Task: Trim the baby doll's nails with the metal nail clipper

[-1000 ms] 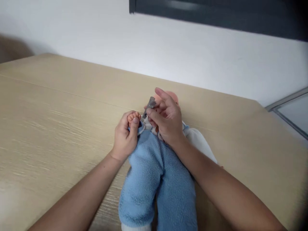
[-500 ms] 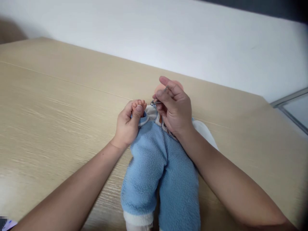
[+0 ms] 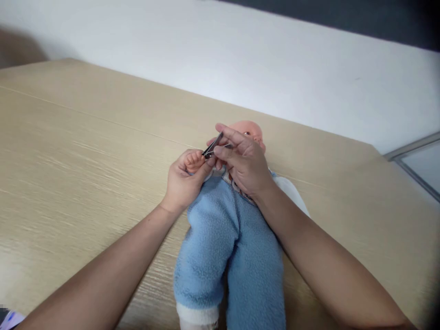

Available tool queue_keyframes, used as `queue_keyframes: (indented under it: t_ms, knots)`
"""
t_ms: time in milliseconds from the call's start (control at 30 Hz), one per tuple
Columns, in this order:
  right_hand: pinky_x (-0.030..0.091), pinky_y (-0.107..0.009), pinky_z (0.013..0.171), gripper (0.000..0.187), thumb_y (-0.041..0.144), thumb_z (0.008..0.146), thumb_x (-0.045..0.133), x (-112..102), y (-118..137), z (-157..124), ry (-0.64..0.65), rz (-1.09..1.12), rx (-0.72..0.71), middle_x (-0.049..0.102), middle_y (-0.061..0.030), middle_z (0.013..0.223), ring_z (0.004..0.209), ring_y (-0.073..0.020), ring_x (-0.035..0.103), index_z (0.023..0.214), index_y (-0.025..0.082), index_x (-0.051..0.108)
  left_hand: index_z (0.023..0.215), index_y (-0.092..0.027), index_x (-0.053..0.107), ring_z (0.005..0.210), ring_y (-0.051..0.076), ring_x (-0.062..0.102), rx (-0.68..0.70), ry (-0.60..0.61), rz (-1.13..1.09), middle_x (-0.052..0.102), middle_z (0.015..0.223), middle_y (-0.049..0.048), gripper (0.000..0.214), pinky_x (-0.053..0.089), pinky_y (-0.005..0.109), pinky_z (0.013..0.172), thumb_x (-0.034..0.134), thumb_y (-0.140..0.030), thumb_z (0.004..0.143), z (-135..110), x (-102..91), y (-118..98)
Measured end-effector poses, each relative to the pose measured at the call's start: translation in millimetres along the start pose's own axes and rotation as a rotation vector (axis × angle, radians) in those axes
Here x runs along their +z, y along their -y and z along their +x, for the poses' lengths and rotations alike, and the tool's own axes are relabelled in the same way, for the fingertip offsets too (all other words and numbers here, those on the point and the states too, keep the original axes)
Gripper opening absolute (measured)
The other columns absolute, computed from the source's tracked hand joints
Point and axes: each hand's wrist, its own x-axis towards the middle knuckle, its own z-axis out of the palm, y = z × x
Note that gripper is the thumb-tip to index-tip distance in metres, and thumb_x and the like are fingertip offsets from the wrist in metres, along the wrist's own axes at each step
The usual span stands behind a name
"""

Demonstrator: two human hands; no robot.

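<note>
A baby doll (image 3: 213, 238) in blue fleece clothes lies on its back on the wooden table, its head (image 3: 245, 130) partly hidden behind my right hand. My left hand (image 3: 185, 178) is closed around the doll's small hand (image 3: 193, 159), whose fingers show above my thumb. Between the thumb and fingers of my right hand (image 3: 249, 165) is a metal nail clipper (image 3: 213, 145) with its lever raised. The clipper's jaws are at the doll's fingers; whether they touch is too small to tell.
The light wooden table (image 3: 85, 151) stretches out on both sides, with a seam across it. A white wall (image 3: 154, 46) stands behind its far edge. At the right is a metal-framed panel (image 3: 419, 156). A purple-white item (image 3: 13, 319) shows at the lower left corner.
My right hand has moved left and brought the clipper to the doll's fingers. My left hand has turned the doll's hand slightly, and its thumb has shifted right. More of the doll's head shows.
</note>
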Motion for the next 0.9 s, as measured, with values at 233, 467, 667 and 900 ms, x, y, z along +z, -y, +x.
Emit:
queue_keyframes:
  t_ms: [233,467,667,900]
  knots:
    - [0.052,-0.02,0.053,0.074,0.04,0.061,0.103,5,9,0,-0.08,0.058,0.034,0.078,0.0013,0.088,0.06,-0.0082,0.065,0.12,0.02,0.064,0.093,-0.021,0.06,0.075,0.012,0.059,0.072,-0.003,0.056,0.061,0.083,-0.0015,0.048,0.051,0.026,0.073,0.087,-0.059,0.083,3,-5.0,3]
    - [0.04,-0.018,0.043,0.071,0.039,0.067,0.1,5,10,1,-0.135,0.069,0.006,0.068,0.0077,0.069,0.052,-0.0074,0.06,0.127,0.025,0.066,0.092,-0.023,0.054,0.078,0.015,0.054,0.135,0.042,0.092,0.052,0.083,0.0003,0.045,0.051,0.03,0.079,0.056,-0.067,0.103,2,-7.6,-2]
    - [0.042,-0.017,0.041,0.073,0.043,0.061,0.102,5,11,0,-0.091,0.065,0.003,0.08,0.0012,0.088,0.054,-0.0074,0.065,0.12,0.022,0.065,0.093,-0.02,0.072,0.074,0.015,0.057,-0.03,0.027,-0.024,0.062,0.08,0.0012,0.046,0.052,0.029,0.074,0.071,-0.066,0.094,2,-9.1,-4]
    - [0.052,-0.018,0.046,0.06,0.04,0.067,0.1,5,7,-3,-0.041,0.052,-0.104,0.081,0.0007,0.096,0.058,-0.0082,0.069,0.113,0.023,0.066,0.104,-0.019,0.077,0.085,0.019,0.071,-0.148,0.113,-0.157,0.075,0.095,0.0073,0.048,0.058,0.033,0.078,0.076,-0.066,0.091,8,-16.1,4]
